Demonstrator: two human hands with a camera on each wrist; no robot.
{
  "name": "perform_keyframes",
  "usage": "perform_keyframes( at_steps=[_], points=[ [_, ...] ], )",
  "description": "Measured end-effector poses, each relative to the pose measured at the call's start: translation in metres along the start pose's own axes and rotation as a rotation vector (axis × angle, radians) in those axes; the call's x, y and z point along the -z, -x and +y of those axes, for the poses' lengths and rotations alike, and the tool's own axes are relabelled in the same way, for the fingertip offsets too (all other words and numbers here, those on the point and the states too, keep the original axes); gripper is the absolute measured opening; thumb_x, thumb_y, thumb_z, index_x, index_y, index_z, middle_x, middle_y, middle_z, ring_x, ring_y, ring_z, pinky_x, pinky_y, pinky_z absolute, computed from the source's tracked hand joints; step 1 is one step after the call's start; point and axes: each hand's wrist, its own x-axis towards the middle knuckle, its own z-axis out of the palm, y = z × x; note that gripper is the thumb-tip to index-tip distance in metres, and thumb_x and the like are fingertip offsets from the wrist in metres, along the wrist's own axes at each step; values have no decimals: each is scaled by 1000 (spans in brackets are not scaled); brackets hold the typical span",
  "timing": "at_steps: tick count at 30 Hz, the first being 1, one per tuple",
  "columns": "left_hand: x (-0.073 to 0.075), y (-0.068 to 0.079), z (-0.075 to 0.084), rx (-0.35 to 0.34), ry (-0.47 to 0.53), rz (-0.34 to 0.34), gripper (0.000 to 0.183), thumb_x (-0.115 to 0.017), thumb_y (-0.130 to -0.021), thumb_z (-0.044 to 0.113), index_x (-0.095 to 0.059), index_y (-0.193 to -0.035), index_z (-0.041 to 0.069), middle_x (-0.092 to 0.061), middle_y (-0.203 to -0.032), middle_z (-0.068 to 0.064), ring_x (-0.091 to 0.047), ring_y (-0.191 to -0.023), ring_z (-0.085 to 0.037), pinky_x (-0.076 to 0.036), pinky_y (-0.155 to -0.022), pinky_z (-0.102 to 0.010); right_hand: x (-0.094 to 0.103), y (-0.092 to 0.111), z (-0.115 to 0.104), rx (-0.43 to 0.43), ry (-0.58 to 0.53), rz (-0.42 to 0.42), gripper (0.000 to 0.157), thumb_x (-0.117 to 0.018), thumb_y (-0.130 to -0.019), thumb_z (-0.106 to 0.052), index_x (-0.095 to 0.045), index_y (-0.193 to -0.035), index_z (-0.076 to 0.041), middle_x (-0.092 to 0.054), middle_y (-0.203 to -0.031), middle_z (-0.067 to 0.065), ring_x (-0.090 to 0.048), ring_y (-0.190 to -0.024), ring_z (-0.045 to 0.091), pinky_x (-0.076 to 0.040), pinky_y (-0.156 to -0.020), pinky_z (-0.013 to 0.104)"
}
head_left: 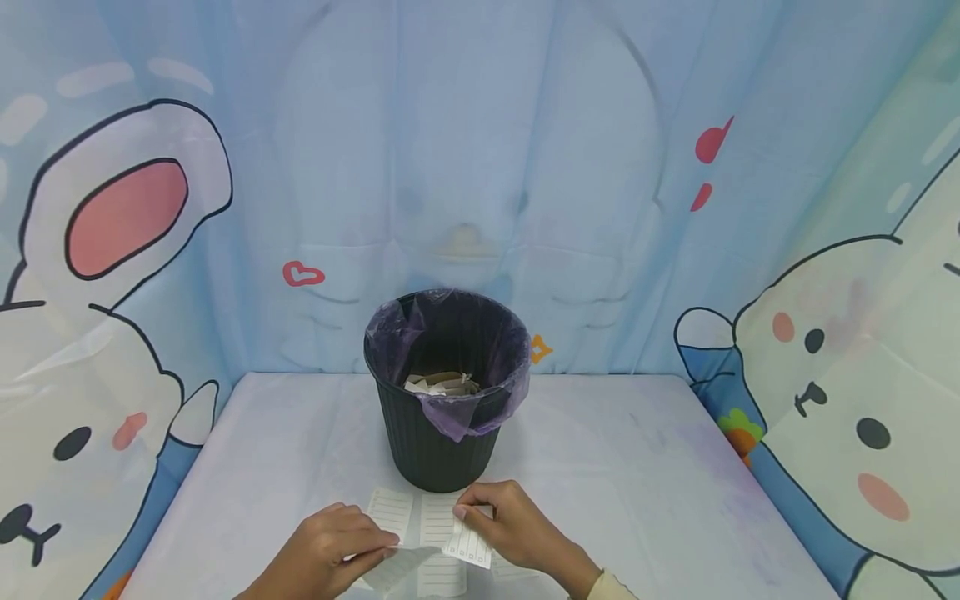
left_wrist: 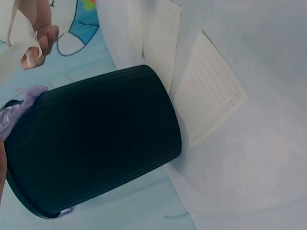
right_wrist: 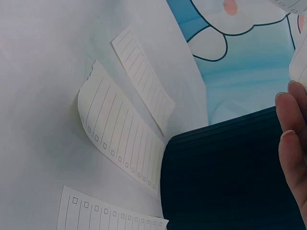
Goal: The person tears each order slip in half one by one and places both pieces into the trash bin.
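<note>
My left hand [head_left: 330, 550] pinches a pale slip of paper [head_left: 401, 569] between thumb and forefinger. Close by on the right, my right hand [head_left: 517, 525] pinches a lined slip with small checkboxes [head_left: 470, 546]. The two slips meet or overlap between the hands; whether they are joined cannot be seen. Beneath them, several lined checklist slips lie on the table, among them a left slip [head_left: 390, 508] and a middle slip [head_left: 437, 512]. In the left wrist view, the right hand [left_wrist: 42, 40] appears at upper left with curled paper.
A dark ribbed bin [head_left: 438, 450] with a purple plastic liner [head_left: 480, 408] stands just beyond the hands. Scraps of paper and cardboard [head_left: 442, 383] lie inside it. A white cloth covers the table [head_left: 615, 467], and a blue rabbit-print curtain [head_left: 465, 150] hangs around it.
</note>
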Motion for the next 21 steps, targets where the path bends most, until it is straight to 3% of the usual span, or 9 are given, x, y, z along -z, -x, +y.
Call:
perform_keyframes(
  at_steps=[6, 13, 21],
  points=[
    [1, -2, 1, -8, 0, 6, 12, -71, -94, 22, -79, -95, 13, -73, -78, 9, -59, -69, 2, -43, -67, -7, 1, 0, -1, 7, 3, 4, 15, -66, -98, -21, -76, -91, -12, -72, -84, -5, -42, -59, -7, -46, -52, 17],
    [4, -1, 5, 57, 27, -42, 14, -81, -82, 12, -79, -96, 13, -74, -80, 9, -61, -71, 1, -42, -67, -6, 1, 0, -1, 8, -7, 5, 19, -65, -99, -22, -76, -91, -8, -73, -84, -3, -43, -59, -6, -45, -51, 17],
    [4, -1, 3, 26, 8, -2, 9, -75, -91, 19, -79, -95, 12, -73, -80, 8, -60, -70, 0, -44, -67, -8, 1, 2, -1, -17, -41, 16, 18, -65, -99, -21, -75, -92, -9, -73, -84, 0, -41, -56, -6, -42, -49, 17]
  ],
)
